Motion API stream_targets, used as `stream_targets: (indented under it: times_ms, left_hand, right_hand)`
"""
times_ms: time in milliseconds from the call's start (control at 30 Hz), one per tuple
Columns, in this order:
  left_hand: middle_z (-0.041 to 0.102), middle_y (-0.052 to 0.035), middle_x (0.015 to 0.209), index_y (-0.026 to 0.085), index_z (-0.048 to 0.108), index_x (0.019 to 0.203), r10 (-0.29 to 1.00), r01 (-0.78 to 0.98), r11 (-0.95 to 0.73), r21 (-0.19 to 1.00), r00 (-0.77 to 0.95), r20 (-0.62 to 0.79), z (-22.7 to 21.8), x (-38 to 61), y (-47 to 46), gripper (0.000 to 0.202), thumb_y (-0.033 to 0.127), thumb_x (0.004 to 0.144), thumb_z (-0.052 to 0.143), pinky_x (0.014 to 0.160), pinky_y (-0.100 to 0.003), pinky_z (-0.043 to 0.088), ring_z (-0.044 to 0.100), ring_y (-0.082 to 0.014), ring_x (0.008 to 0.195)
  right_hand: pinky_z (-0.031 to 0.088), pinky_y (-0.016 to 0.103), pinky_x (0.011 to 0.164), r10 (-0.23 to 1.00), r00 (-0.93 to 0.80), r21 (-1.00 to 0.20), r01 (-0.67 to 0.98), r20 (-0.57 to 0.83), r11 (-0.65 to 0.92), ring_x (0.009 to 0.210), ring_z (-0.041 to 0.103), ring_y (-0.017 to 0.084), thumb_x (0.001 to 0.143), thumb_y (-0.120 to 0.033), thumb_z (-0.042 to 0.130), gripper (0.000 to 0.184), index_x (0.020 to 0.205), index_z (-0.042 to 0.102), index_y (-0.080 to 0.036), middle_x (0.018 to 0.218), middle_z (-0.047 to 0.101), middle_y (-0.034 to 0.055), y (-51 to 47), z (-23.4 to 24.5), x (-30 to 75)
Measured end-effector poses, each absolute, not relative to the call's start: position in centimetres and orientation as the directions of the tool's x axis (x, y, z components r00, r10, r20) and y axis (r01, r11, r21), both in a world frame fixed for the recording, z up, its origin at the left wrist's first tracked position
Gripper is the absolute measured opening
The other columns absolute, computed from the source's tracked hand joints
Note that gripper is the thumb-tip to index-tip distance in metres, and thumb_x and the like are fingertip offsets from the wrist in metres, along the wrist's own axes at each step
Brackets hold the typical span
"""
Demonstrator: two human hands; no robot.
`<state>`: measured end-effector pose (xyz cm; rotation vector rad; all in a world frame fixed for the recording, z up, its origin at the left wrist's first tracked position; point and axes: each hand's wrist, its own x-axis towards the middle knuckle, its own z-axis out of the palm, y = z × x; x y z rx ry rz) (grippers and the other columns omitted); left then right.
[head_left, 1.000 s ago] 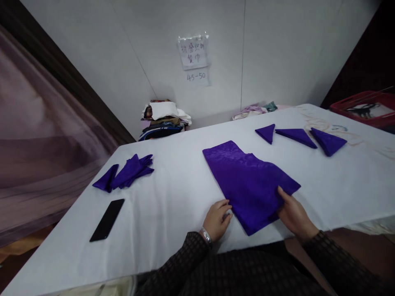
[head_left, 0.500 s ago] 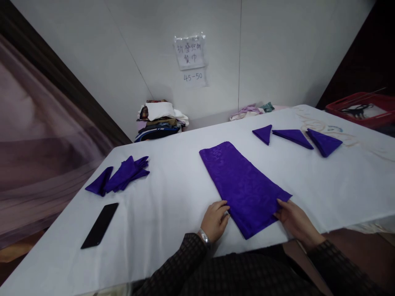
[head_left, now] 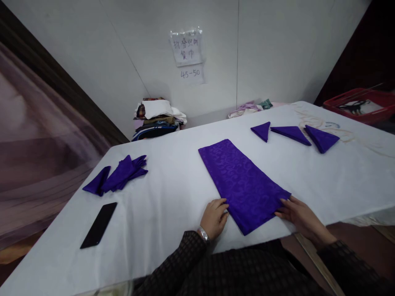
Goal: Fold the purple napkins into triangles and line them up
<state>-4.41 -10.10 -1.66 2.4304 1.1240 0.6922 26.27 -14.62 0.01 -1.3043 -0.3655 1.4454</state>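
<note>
My left hand, right hand, both touching purple cloth on the bench, whether gripping I cannot tell

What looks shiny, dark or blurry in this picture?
In the head view, the silvery bracelet by the left hand shines; in the head view, light shows swirls on the rectangular purple napkin; in the head view, the sheer curtain looks soft and blurry; in the head view, the upper right corner is almost black.
</note>
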Motion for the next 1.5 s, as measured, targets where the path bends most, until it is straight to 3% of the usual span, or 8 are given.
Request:
stream_targets:
  times_ms: [167,267,400,533,667,933,1233,1500]
  left_hand:
    - [0.063,-0.0112,0.122,0.022,0.065,0.110,0.768,0.586,-0.623,0.518,0.585,0.261,-1.5,-4.6,-10.1,0.028,0.017,0.084,0.055,0.094,-0.048,0.049,0.057,-0.0264,0.111]
    - [0.061,-0.0106,0.125,0.022,0.064,0.112,0.754,0.580,-0.641,0.502,0.600,0.268,-1.4,-5.1,-8.9,0.031,0.015,0.084,0.052,0.094,-0.047,0.049,0.057,-0.0251,0.112]
    - [0.060,-0.0099,0.127,0.021,0.062,0.115,0.764,0.630,-0.641,0.439,0.577,0.288,-0.8,-5.8,-4.8,0.037,0.010,0.082,0.049,0.097,-0.045,0.048,0.055,-0.0235,0.114]
    - [0.058,-0.0124,0.130,0.017,0.063,0.116,0.825,0.770,-0.564,0.297,0.529,0.197,0.1,-6.1,0.9,0.041,0.004,0.081,0.047,0.100,-0.044,0.046,0.053,-0.0252,0.119]
    - [0.052,-0.0105,0.139,0.020,0.058,0.126,0.886,0.875,-0.463,0.138,0.457,0.078,0.4,-6.1,6.1,0.051,0.001,0.080,0.047,0.101,-0.040,0.045,0.048,-0.0249,0.125]
    - [0.049,-0.0116,0.140,0.019,0.057,0.127,0.894,0.895,-0.446,0.034,0.443,0.059,0.1,-6.3,13.0,0.046,0.003,0.087,0.041,0.095,-0.041,0.045,0.044,-0.0265,0.126]
    - [0.064,-0.0128,0.109,0.016,0.067,0.101,0.878,0.878,-0.474,-0.064,0.477,0.048,0.4,-9.1,15.1,0.028,0.012,0.091,0.042,0.091,-0.039,0.041,0.054,-0.0254,0.108]
    - [0.065,-0.0141,0.098,0.015,0.066,0.093,0.910,0.907,-0.405,-0.119,0.412,0.050,1.5,-16.5,8.4,0.023,0.009,0.085,0.045,0.092,-0.042,0.039,0.056,-0.0271,0.102]
  right_hand:
    - [0.060,0.032,0.052,0.760,0.373,-0.833,-0.391,-0.532,-0.391,0.067,0.072,0.024,0.062,-0.020,0.082,0.064,0.121,0.057,-0.025,0.081,0.073,0.0040,-15.3,0.5,27.5]
    - [0.057,0.034,0.049,0.768,0.460,-0.892,-0.154,-0.445,-0.425,0.064,0.070,0.026,0.066,-0.032,0.079,0.079,0.137,0.046,-0.023,0.082,0.073,0.0072,-15.5,0.4,28.9]
    - [0.055,0.037,0.058,0.873,0.478,-0.816,0.465,-0.096,-0.344,0.064,0.066,0.023,0.074,-0.043,0.065,0.063,0.132,0.054,-0.023,0.094,0.073,0.0069,-15.5,-0.7,31.0]
    - [0.053,0.044,0.084,0.951,0.276,-0.650,0.750,0.138,-0.123,0.093,0.065,0.028,0.081,-0.048,0.052,0.051,0.124,0.059,-0.021,0.112,0.068,0.0100,-15.4,-1.9,31.0]
    - [0.042,0.045,0.103,0.958,0.141,-0.542,0.840,0.248,0.016,0.119,0.054,0.031,0.084,-0.050,0.049,0.046,0.121,0.061,-0.025,0.128,0.061,0.0102,-15.3,-2.6,30.0]
    - [0.050,0.046,0.085,0.966,0.115,-0.370,0.929,0.229,-0.023,0.092,0.062,0.031,0.087,-0.044,0.044,0.045,0.122,0.059,-0.020,0.099,0.066,0.0137,-14.2,-3.5,30.1]
    - [0.052,0.042,0.081,0.980,0.166,-0.439,0.893,0.109,-0.102,0.095,0.067,0.030,0.080,-0.032,0.048,0.045,0.123,0.061,-0.025,0.111,0.070,0.0093,-12.0,-4.2,30.1]
    - [0.047,0.040,0.093,0.989,0.060,-0.436,0.900,0.138,0.006,0.105,0.064,0.029,0.078,-0.019,0.053,0.049,0.126,0.060,-0.010,0.114,0.069,0.0150,1.0,-1.0,31.2]
